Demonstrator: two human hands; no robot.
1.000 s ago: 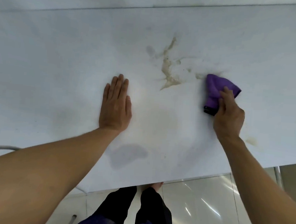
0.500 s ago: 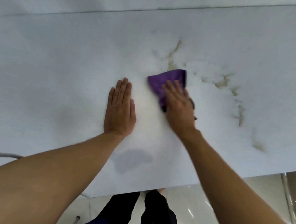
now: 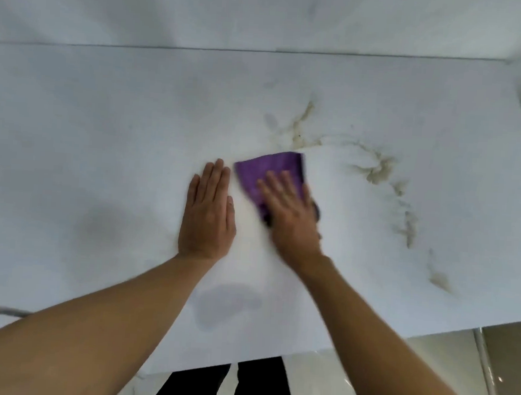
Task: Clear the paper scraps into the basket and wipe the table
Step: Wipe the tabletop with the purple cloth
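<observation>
While the left hand (image 3: 207, 216) lies flat and open on one table (image 3: 102, 143), the right hand (image 3: 289, 213) presses one cloth (image 3: 270, 170) flat — brown smears (image 3: 378, 171) to its right.

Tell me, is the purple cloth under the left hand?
No, the purple cloth lies under the right hand; the left hand rests flat on bare table.
</observation>
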